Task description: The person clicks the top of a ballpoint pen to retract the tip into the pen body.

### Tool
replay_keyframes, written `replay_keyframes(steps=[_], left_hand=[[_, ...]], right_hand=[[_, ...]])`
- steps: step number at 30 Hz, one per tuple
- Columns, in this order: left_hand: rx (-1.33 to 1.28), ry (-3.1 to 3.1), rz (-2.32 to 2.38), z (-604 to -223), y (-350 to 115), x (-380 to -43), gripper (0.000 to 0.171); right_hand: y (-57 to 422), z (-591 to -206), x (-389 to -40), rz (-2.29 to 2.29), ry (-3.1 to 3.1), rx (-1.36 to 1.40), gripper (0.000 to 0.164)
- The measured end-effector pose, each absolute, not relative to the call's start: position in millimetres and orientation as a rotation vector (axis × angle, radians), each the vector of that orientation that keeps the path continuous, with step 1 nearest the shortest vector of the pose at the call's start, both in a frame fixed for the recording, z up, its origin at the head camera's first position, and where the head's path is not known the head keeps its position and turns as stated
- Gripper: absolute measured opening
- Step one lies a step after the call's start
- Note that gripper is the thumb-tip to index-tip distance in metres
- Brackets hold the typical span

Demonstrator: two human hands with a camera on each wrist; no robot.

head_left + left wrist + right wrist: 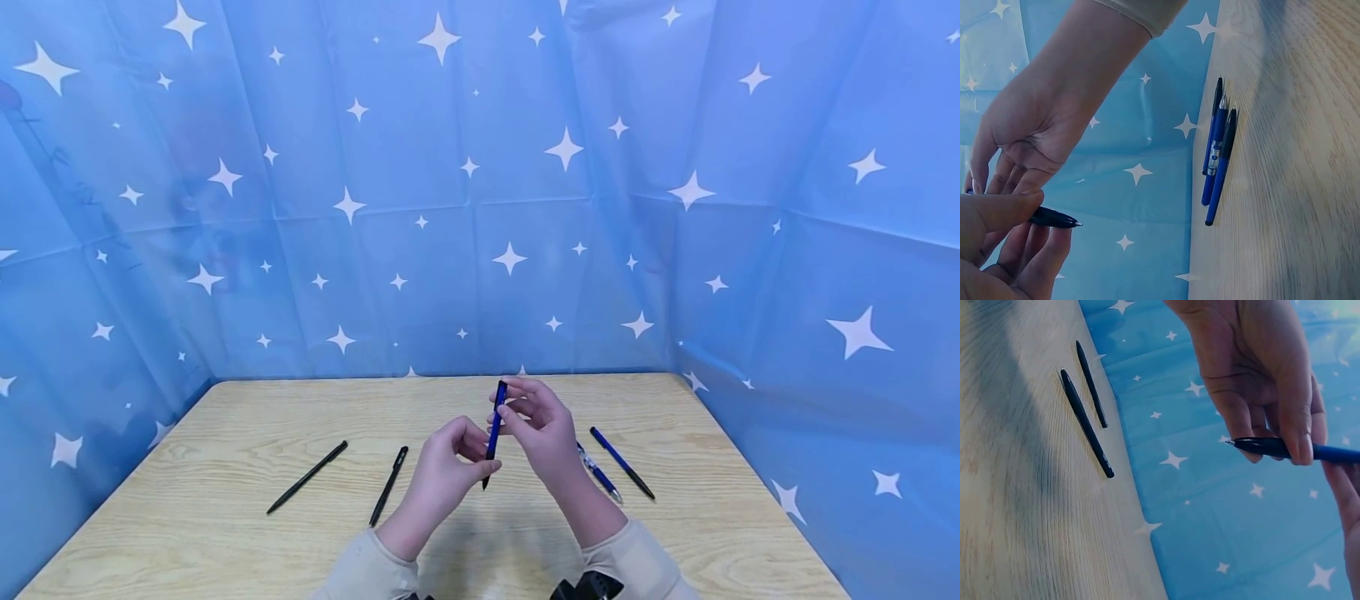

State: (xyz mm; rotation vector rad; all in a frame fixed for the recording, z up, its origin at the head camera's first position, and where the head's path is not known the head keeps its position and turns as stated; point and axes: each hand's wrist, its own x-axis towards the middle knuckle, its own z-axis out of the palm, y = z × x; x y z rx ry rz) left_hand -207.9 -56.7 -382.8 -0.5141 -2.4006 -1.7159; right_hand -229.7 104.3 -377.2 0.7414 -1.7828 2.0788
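A pen with a blue barrel and black grip (496, 425) is held above the table, nearly upright, its bare point down. My left hand (441, 471) pinches the black lower part between thumb and fingers, close to the point. Higher up, my right hand (546, 433) grips the blue barrel with thumb and fingertips. In the left wrist view the pen's dark tip (1054, 217) sticks out past the left thumb. The right wrist view shows the left thumb and fingers around the black grip (1263, 446), with the blue barrel running toward the right hand (1346, 495).
Two black pens (307, 477) (389, 487) lie apart on the wooden table (225, 417), left of the hands. To the right lie a blue-and-black pen (622, 463) and a patterned blue pen (597, 473); the left wrist view shows a third pen (1215, 125) beside them. A starry blue curtain (465, 167) encloses the table.
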Motion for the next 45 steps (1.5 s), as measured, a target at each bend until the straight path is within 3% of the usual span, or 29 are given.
replay_keyframes(steps=[14,30,45], left_hand=[[-0.582,-2.504,-1.534,-383,-79,-209,0.029],[-0.518,-2.608,-1.303,-393,-125,-220,0.057],[-0.387,-2.777,-0.981,-399,-167,-225,0.060]], right_hand=[[113,-381,-232,1.887,-2.023,0.759,0.055],[160,-398,-235,1.505,-2.454,0.565,0.043],[192,-411,-229,1.180,-2.724,0.755,0.033]])
